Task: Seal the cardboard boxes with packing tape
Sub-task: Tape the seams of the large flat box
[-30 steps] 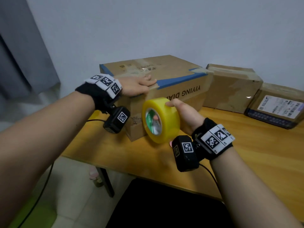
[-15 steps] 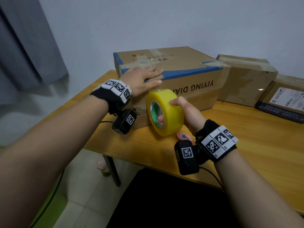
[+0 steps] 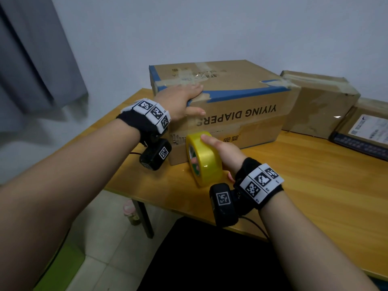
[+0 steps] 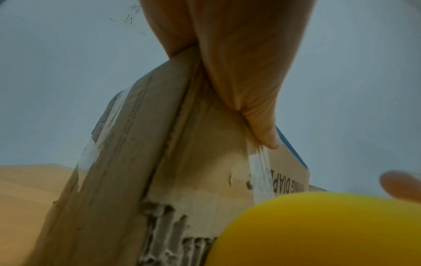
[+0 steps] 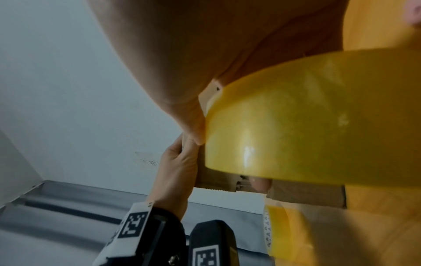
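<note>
A large cardboard box (image 3: 241, 106) printed "YIYING DIAPERS" sits on the wooden table (image 3: 315, 175), with old tape over its top seam. My left hand (image 3: 180, 97) lies across its near top corner, fingers flat on the lid and thumb on the front face. In the left wrist view the thumb (image 4: 262, 126) presses a clear tape strip (image 4: 259, 171) that runs down to the roll. My right hand (image 3: 222, 150) grips the yellow tape roll (image 3: 206, 162) low against the box front, near the tabletop. The right wrist view shows the roll (image 5: 307, 126) close up.
Two smaller taped boxes (image 3: 319, 101) (image 3: 365, 131) stand to the right along the wall. A grey curtain (image 3: 31, 59) hangs at the left. On the floor are a pink bottle (image 3: 130, 211) by the table leg and a black seat (image 3: 210, 259) near me.
My right hand has drawn the tape roll down the box front from near the top edge to just above the table. The left hand has stayed on the box corner.
</note>
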